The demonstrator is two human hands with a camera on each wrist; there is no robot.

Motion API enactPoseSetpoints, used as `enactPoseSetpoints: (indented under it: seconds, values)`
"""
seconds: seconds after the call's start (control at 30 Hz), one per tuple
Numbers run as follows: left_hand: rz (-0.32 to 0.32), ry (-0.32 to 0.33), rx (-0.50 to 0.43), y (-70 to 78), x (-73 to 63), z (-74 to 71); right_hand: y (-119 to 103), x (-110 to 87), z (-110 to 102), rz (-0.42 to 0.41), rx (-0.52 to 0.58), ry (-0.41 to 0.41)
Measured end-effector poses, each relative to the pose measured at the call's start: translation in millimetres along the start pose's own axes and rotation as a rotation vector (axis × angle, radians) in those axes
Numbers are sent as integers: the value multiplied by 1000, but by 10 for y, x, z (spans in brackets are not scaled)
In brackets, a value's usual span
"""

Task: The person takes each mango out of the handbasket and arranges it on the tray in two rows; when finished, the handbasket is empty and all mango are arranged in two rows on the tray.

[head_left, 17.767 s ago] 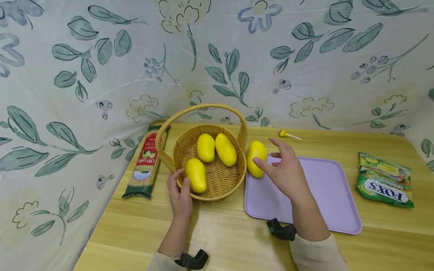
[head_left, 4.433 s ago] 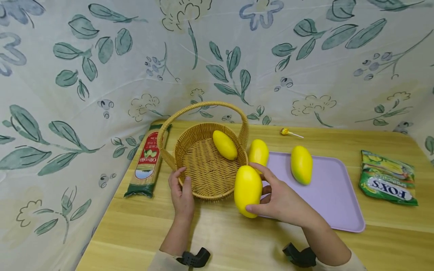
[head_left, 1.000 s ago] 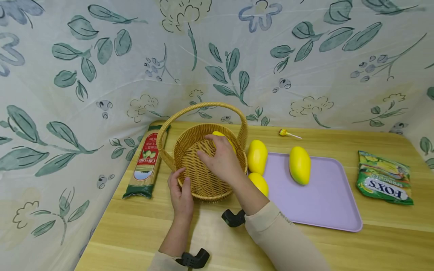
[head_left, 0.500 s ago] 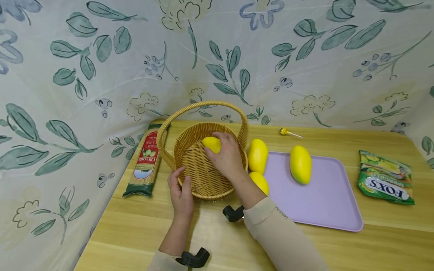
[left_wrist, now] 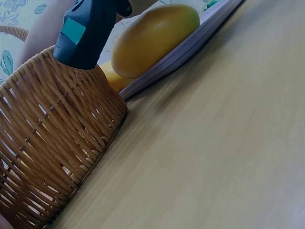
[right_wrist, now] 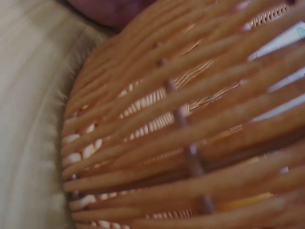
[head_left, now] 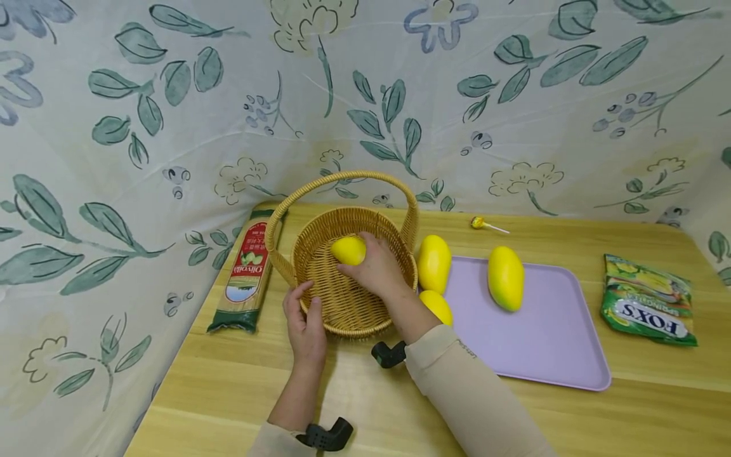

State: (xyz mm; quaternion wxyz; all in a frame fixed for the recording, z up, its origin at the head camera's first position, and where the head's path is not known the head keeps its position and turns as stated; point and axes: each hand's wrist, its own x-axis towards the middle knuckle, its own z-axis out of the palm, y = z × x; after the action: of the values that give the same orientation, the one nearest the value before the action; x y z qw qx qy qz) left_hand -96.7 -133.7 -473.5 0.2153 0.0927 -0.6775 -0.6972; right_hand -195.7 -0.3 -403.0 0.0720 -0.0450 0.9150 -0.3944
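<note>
Inside the round wicker basket [head_left: 348, 311], my right hand [head_left: 377, 266] grips a yellow mango [head_left: 347, 250] between thumb and fingers. My left hand [head_left: 305, 327] holds the basket's near-left rim. Three more mangoes are out of the basket: one [head_left: 506, 278] lies on the lilac tray [head_left: 548, 343], another [head_left: 434, 263] at the tray's far-left corner, and a third [head_left: 436, 308] is partly hidden behind my right wrist. In the left wrist view a mango [left_wrist: 152, 40] rests at the tray's edge beside the basket wall [left_wrist: 57, 129]. Close-up weave [right_wrist: 181, 119] fills the right wrist view.
A pasta packet [head_left: 245, 273] lies left of the basket, whose tall handle [head_left: 342, 176] arches above it. A lollipop [head_left: 480, 223] lies behind the tray, and a green Fox's candy bag [head_left: 648, 301] to its right. A floral cloth [head_left: 365, 95] hangs at the back.
Earlier, three mangoes lay in the basket; two of them are now outside it. In the last second my right hand grasped the remaining one and shifted it left. My left hand stayed on the rim.
</note>
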Motion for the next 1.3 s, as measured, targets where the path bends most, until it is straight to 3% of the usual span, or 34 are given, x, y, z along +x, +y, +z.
enactPoseSetpoints:
  seconds: [0.7,1.0,1.17,1.3]
  values:
    - [16,4,10,-10,-8,2,76,47,14,15,17,-15]
    - [16,-3,5,0,-16,3,47,21,-41,-27,157,86]
    - [17,-2,12,-1,-19,0,-29,-43,-171,-58,295,100]
    - [8,3,20,-13,-8,-10,-99,-125,-274,-105,329,95]
